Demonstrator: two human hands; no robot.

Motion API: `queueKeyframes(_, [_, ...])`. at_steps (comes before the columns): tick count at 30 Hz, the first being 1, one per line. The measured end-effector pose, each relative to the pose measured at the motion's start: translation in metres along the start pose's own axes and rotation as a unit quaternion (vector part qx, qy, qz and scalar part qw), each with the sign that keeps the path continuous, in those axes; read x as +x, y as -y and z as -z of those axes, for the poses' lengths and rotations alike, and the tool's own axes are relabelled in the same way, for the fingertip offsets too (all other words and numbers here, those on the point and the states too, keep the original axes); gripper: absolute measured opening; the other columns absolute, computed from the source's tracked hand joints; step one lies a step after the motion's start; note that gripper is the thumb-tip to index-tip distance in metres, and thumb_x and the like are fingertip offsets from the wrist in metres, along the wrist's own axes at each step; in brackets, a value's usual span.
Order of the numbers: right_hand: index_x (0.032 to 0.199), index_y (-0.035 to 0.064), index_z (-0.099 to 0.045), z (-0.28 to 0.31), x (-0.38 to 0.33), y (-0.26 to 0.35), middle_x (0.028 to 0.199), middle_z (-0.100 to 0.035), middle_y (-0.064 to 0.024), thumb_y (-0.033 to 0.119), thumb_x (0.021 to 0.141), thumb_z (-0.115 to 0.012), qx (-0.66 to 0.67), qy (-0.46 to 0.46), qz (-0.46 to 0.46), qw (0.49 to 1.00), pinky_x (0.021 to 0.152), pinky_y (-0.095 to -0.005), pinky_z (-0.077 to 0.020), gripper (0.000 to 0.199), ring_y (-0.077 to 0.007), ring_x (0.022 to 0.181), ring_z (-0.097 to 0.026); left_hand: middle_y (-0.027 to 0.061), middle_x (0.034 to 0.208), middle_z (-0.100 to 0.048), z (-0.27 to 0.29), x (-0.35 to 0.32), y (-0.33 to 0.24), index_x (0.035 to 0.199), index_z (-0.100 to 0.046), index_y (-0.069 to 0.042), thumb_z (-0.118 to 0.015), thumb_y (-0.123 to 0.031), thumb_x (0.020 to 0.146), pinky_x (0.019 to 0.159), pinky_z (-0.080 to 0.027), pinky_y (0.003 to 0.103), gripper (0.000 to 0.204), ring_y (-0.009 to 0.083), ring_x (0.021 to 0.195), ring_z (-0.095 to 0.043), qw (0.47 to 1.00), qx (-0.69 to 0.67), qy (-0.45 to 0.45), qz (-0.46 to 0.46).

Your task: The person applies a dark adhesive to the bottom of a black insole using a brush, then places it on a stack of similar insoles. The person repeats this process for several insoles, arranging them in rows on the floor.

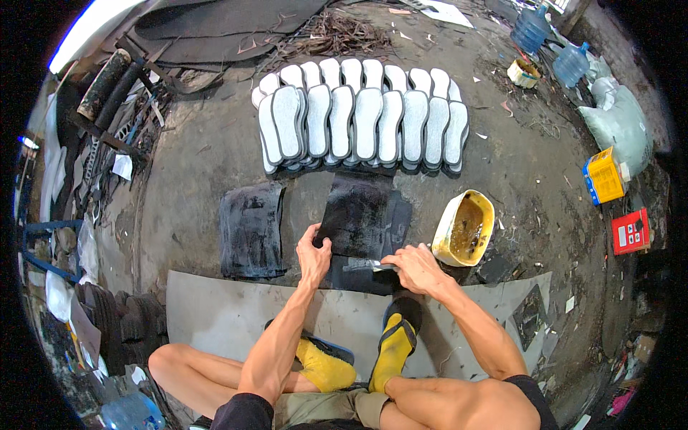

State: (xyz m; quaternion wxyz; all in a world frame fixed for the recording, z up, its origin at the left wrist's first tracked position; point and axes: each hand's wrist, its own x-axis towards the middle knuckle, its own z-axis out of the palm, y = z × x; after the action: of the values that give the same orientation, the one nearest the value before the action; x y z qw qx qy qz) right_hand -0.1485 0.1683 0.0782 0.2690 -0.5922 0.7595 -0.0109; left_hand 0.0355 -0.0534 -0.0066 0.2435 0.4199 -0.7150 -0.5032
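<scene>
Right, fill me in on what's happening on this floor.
A person sits on the ground. Their left hand presses down a dark rubber sheet, while the right hand holds a flat metal blade against its lower edge. A yellow tub with brownish contents stands just to the right. Further off, rows of pale shoe insoles lie overlapped, and another dark sheet lies to the left.

Blade tip (356, 266) blurred; thighs cut off.
</scene>
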Motion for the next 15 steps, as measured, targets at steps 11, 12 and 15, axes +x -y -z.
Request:
queueKeyframes(11, [0.142, -0.0038, -0.064, 0.106, -0.099, -0.039, 0.123, -0.077, -0.0266, 0.020, 0.104, -0.068, 0.249, -0.405, -0.278, 0.834, 0.099, -0.0460, -0.0564, 0.045, -0.0402, 0.115, -0.076, 0.0161, 0.123, -0.075, 0.212, 0.000, 0.046, 0.149, -0.065, 0.001, -0.063, -0.003, 0.095, 0.099, -0.057, 0.041, 0.054, 0.0269, 0.102, -0.071, 0.974, 0.036, -0.210, 0.081])
queueKeyframes(12, [0.141, -0.0043, -0.064, 0.103, -0.100, -0.052, 0.122, -0.077, -0.0275, 0.019, 0.103, -0.068, 0.193, -0.414, -0.280, 0.844, 0.098, -0.0472, -0.0567, 0.045, -0.0422, 0.114, -0.076, 0.0248, 0.129, -0.071, 0.220, 0.002, 0.057, 0.150, -0.064, 0.001, -0.064, -0.006, 0.094, 0.110, -0.051, 0.051, 0.057, 0.0402, 0.115, -0.068, 0.930, 0.241, -0.224, 0.162])
queueKeyframes(15, [0.136, -0.0057, -0.068, 0.088, -0.105, -0.090, 0.118, -0.077, -0.0305, 0.018, 0.100, -0.070, 0.137, -0.390, -0.313, 0.855, 0.097, -0.0505, -0.0575, 0.044, -0.0476, 0.111, -0.075, 0.0264, 0.135, -0.065, 0.202, -0.002, 0.072, 0.145, -0.064, 0.002, -0.069, -0.014, 0.094, 0.115, -0.045, 0.054, 0.053, 0.0445, 0.127, -0.060, 0.878, 0.322, -0.345, 0.083])
